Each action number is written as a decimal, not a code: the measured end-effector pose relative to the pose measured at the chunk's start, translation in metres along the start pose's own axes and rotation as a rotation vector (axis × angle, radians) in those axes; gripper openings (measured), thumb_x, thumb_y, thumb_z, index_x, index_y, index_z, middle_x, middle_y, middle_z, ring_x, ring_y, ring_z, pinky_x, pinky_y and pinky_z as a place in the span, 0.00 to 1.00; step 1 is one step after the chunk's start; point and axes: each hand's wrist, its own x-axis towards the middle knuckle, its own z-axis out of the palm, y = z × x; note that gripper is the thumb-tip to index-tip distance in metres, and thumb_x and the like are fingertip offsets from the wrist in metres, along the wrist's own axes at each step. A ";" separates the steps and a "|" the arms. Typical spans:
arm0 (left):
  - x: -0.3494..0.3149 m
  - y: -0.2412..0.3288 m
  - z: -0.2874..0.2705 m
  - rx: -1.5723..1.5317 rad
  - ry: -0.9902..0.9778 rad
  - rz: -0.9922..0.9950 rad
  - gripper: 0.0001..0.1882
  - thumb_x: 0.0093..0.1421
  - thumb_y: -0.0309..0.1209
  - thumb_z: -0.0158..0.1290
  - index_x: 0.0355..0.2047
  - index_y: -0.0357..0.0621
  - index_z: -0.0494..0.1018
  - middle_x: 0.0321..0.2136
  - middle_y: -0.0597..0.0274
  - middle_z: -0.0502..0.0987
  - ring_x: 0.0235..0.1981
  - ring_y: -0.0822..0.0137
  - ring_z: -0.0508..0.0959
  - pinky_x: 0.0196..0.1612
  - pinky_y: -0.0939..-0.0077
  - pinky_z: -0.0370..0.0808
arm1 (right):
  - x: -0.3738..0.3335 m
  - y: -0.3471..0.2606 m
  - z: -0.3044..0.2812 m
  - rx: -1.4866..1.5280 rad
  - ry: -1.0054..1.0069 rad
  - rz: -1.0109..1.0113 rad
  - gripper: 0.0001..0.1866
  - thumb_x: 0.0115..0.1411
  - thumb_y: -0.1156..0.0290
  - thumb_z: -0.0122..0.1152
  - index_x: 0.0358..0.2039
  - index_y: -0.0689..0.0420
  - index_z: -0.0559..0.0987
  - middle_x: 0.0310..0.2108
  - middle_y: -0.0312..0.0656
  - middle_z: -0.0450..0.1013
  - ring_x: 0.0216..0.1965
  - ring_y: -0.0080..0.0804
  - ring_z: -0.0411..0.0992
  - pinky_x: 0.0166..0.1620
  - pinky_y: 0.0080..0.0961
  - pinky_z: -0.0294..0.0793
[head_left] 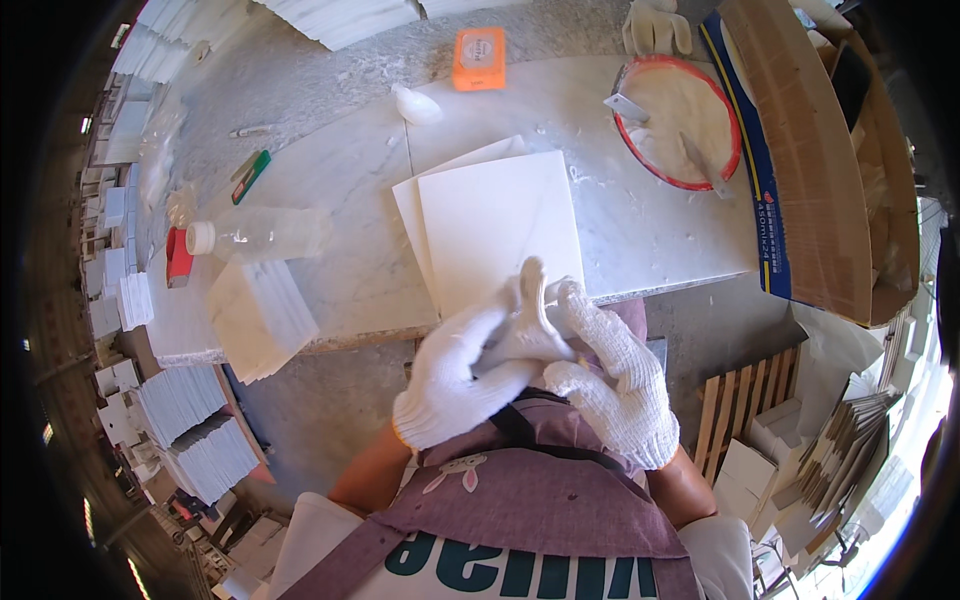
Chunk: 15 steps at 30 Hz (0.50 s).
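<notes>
Both my hands wear white knit gloves and meet at the near edge of the marble slab [640,230]. My left hand [450,385] stretches its fingers to the right, one gloved fingertip pointing up. My right hand [615,385] closes its thumb and fingers around those fingers, on the left glove [525,325]. Neither hand holds a tool or tile. Just beyond the hands lie two white square tiles [495,225], one on the other, the lower one slightly turned.
A red-rimmed bowl [630,140] of white paste with two scrapers stands far right, by a cardboard box [810,170]. An orange box [479,58], a plastic bottle [260,232], a green tool [250,177] and a tile stack [260,315] are on the slab. More tile stacks [190,430] lie on the floor.
</notes>
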 end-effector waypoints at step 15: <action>0.098 -0.038 -0.100 0.446 0.854 -0.047 0.40 0.59 0.34 0.60 0.67 0.36 0.55 0.62 0.43 0.60 0.62 0.55 0.65 0.63 0.60 0.65 | -0.017 0.043 -0.044 -0.190 0.324 0.173 0.11 0.61 0.71 0.64 0.41 0.62 0.79 0.49 0.48 0.74 0.47 0.35 0.74 0.52 0.30 0.72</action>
